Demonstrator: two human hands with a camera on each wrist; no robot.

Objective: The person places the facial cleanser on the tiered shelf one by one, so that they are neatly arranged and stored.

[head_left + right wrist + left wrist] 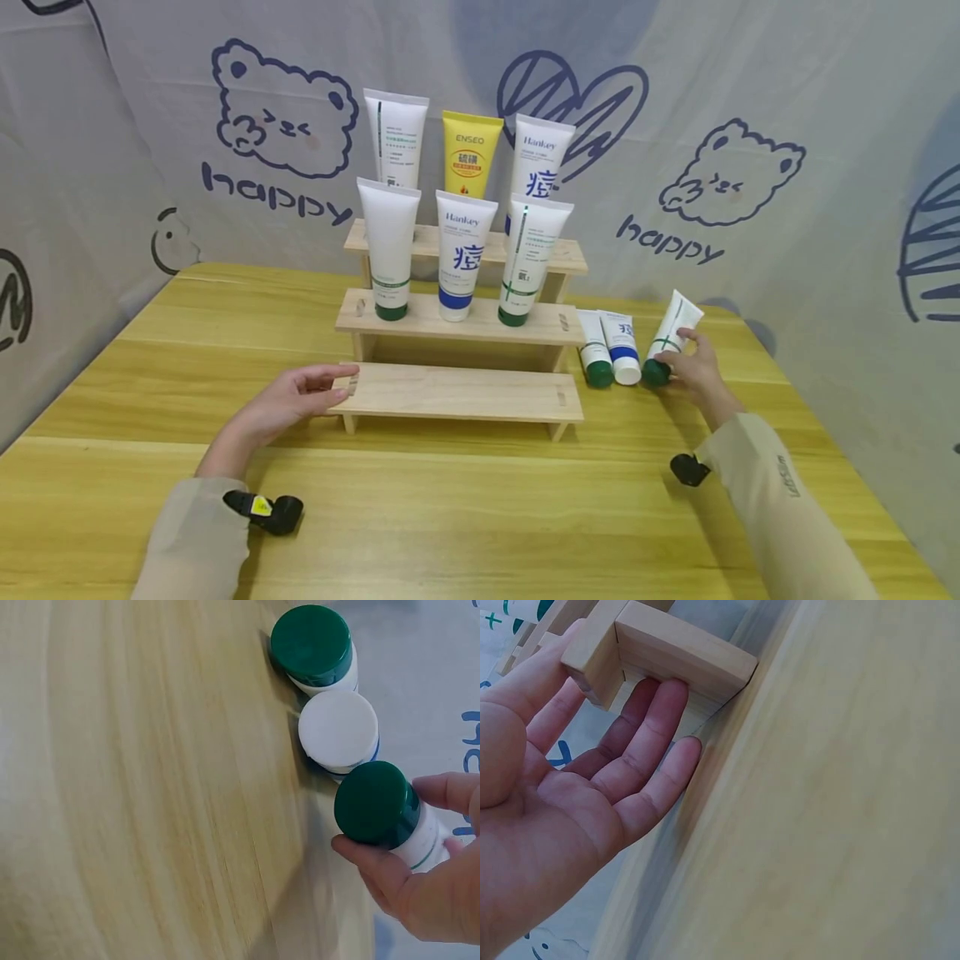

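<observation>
Left sleeve: long, beige fabric
Left wrist camera: black, yellow sticker
Right sleeve: beige fabric, dark lettering
Right wrist camera: black, rounded

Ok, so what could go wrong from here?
1. The left hand touches the lowest wooden step; a shove might jolt the middle tier behind it and topple the upright tubes, which stand on their caps.
2. The right hand grips the tilted tube near the blue-and-white tube, so it could nudge that one.
</observation>
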